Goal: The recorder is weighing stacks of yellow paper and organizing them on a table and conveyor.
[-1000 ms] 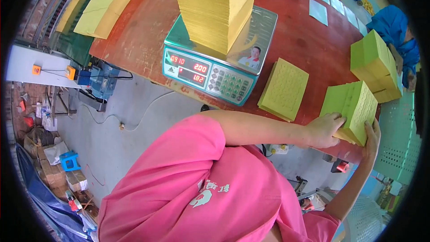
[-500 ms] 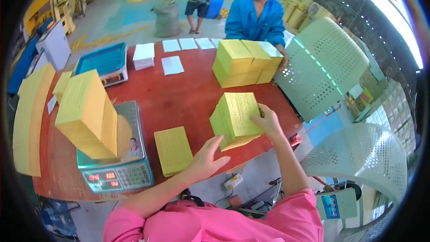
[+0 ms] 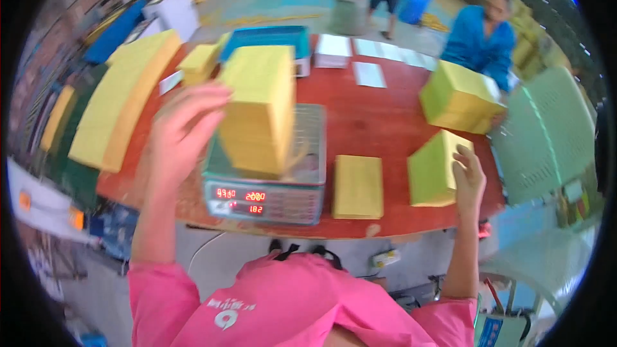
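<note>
A tall stack of yellow paper (image 3: 257,109) stands on the platform of a digital scale (image 3: 263,202) with lit red digits. My left hand (image 3: 183,125), slightly blurred, is raised at the stack's left side, fingers stretched out; whether the fingertips touch it I cannot tell. On the right, a block of yellow paper (image 3: 429,170) stands near the table's front edge. My right hand (image 3: 471,180) is at that block's right side, fingers loosely bent and apart, not wrapped round it. Between scale and block lies a low yellow paper stack (image 3: 358,186).
On the red table (image 3: 379,112) are a long yellow paper row (image 3: 128,99), a teal tray scale (image 3: 302,42) and white sheets (image 3: 369,74). Across it, a person in blue (image 3: 472,38) has a hand at more yellow blocks (image 3: 456,99). A perforated green chair (image 3: 546,141) stands right.
My view has turned left. My left hand has moved from near the right-hand block to the tall stack on the scale. My right hand has loosened from the block's side.
</note>
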Tool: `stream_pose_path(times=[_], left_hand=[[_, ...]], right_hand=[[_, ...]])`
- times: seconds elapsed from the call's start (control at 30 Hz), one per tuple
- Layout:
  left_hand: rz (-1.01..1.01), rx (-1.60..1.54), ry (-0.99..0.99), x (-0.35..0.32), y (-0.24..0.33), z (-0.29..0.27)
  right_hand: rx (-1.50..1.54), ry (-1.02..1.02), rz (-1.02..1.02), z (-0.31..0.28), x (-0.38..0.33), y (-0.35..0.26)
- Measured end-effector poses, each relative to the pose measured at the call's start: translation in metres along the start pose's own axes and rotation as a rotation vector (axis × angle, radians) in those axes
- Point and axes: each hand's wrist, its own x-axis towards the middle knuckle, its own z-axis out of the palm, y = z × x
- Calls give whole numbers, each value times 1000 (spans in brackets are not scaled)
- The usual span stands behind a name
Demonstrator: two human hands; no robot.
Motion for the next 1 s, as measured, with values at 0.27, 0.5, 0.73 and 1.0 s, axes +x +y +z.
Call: stream_pose_path(times=[0.27,0.5,0.73,1.0], left_hand=[[-97,-62,-243,11,-69,-14],[68,-56,-299,32,-93,-10],[22,-122,-412,46,-103,-15],[325,78,-276,35,-90,-19]], right_hand=[[192,-270,61,105,-38,-61],[266,-265,111,127,-76,-74],[196,-224,202,129,-98,-74],[218,-244,190,142,-104,-85]])
